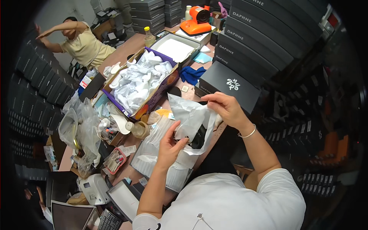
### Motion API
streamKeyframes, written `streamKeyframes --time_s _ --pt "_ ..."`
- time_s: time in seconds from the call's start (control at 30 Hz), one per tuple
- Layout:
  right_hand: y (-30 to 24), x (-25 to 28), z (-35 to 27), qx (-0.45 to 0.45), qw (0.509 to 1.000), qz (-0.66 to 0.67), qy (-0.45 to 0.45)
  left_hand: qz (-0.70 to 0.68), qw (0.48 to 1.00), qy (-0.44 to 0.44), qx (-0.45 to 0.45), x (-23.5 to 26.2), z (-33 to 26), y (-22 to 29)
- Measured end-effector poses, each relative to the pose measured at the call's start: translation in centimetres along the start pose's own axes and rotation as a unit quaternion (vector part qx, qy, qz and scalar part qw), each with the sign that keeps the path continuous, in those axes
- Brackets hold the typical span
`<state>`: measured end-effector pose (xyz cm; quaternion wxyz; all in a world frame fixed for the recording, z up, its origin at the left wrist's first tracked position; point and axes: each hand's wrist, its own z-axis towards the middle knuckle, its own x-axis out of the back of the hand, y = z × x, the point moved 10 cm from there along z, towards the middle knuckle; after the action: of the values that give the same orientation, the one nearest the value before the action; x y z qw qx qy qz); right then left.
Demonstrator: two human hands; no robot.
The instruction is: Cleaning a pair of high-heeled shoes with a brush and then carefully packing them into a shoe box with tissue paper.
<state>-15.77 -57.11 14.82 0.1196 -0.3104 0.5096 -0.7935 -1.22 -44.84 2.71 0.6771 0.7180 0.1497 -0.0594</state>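
A shiny black shoe [198, 138], mostly hidden, lies in a sheet of white tissue paper [188, 111] near the table's front edge. My left hand [168, 147] holds it from the left, the thumb against a small metallic detail and the forefinger on the paper. Pinched between the thumb and fingers of my right hand [227, 108] is the upper right edge of the tissue, lifted above the shoe. Beneath the bundle, a stack of white wrapping sheets [153, 151] covers part of the table.
An open purple box [132, 112] holds crumpled white paper. Dark shoe boxes [230, 82] rise at the right. An orange device [196, 21] stands at the back. A jar [140, 130], plastic bags [87, 132] and a white printer [94, 189] are left. Another person [86, 46] reaches toward stacked boxes.
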Motion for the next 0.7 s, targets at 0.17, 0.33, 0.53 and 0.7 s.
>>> streamKeyframes --time_s 0.17,0.33,0.53,0.7 --pt "-1.6 1.1 -5.4 0.074 0.982 -0.170 -0.026 -0.079 0.994 -0.069 0.024 -1.6 -2.3 3.3" --pt "-1.9 3.5 -10.9 0.035 0.972 -0.192 0.130 -0.102 0.987 -0.121 0.029 -3.6 -4.0 4.4" --pt "-0.3 3.4 -17.3 -0.049 0.968 -0.155 0.191 -0.015 0.988 -0.147 0.037 -5.9 -6.8 3.8" --pt "0.5 3.7 -19.3 -0.076 0.975 -0.057 0.200 0.062 0.988 -0.086 -0.113 -6.1 -9.5 6.8"
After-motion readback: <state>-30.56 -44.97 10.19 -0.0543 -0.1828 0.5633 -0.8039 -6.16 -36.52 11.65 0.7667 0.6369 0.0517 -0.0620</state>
